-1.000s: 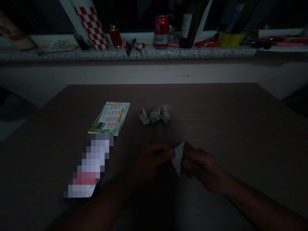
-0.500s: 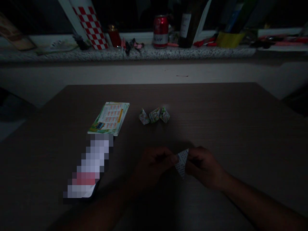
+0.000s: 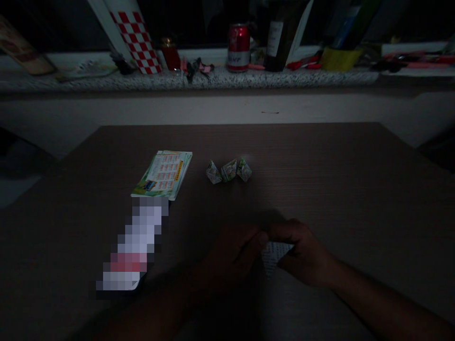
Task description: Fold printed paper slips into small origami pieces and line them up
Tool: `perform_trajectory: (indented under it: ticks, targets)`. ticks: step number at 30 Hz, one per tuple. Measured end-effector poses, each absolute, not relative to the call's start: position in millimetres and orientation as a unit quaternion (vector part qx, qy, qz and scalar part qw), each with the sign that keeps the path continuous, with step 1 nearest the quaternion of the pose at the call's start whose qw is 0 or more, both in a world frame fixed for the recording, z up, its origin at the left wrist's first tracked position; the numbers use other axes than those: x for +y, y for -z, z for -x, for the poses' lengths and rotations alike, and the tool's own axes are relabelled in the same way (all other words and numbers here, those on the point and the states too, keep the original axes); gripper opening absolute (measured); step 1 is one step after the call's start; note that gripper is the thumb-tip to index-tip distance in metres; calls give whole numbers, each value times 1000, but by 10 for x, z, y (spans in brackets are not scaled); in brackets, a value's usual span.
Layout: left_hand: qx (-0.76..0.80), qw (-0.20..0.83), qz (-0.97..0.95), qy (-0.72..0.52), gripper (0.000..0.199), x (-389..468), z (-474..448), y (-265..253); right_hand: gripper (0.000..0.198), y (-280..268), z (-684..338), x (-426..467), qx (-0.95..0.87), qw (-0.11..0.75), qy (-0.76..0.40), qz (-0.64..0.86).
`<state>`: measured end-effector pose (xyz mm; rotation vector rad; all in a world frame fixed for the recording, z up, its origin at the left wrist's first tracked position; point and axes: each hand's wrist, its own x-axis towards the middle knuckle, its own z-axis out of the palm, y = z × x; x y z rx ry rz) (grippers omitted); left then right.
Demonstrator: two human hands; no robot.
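A small folded triangle of printed paper (image 3: 274, 255) is held between my two hands, one point downward. My left hand (image 3: 238, 248) pinches its upper left corner between thumb and fingers. On the other side, my right hand (image 3: 307, 253) grips the right edge, its index finger stretched along the top toward the left thumb. Beyond the hands, three folded paper pieces stand in a row: a left one (image 3: 213, 172), a middle one (image 3: 229, 170) and a right one (image 3: 244, 170). Dim light hides the fingertips in part.
Left of the hands lies a phone (image 3: 138, 241) with a blurred lit screen, touching a stack of calendar-printed papers (image 3: 161, 175). The wooden table (image 3: 337, 175) ends at a wall. On the speckled sill (image 3: 206, 80) stand a red can (image 3: 238, 47), a dark bottle (image 3: 275, 45) and a checkered tube (image 3: 138, 40).
The paper triangle has turned and dropped slightly toward me. My right index finger has come across its top, and the hands are closer together.
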<state>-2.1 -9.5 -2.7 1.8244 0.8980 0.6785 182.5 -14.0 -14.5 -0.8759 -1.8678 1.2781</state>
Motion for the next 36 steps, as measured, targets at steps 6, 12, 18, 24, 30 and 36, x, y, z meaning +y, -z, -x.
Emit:
perform_trajectory:
  ticks: [6, 12, 18, 24, 30, 36]
  targets:
    - [378, 496, -722, -301, 38, -64, 40, 17, 8, 130, -1844, -125, -709, 372, -496, 336]
    - [425, 490, -681, -339, 41, -43, 57, 5, 20, 129, -1862, -117, -684, 401, -515, 325]
    - [424, 480, -696, -324, 40, -48, 53, 48, 29, 149, -1849, -130, -687, 399, -473, 381]
    - [432, 521, -660, -328, 41, -45, 54, 47, 21, 119, -1861, -133, -682, 413, -489, 352]
    - [410, 623, -584, -321, 46, -28, 48, 65, 14, 115, -1866, -131, -687, 412, -503, 324]
    - [384, 627, -597, -320, 44, -47, 60, 103, 24, 158, -1859, -143, -707, 431, -439, 350]
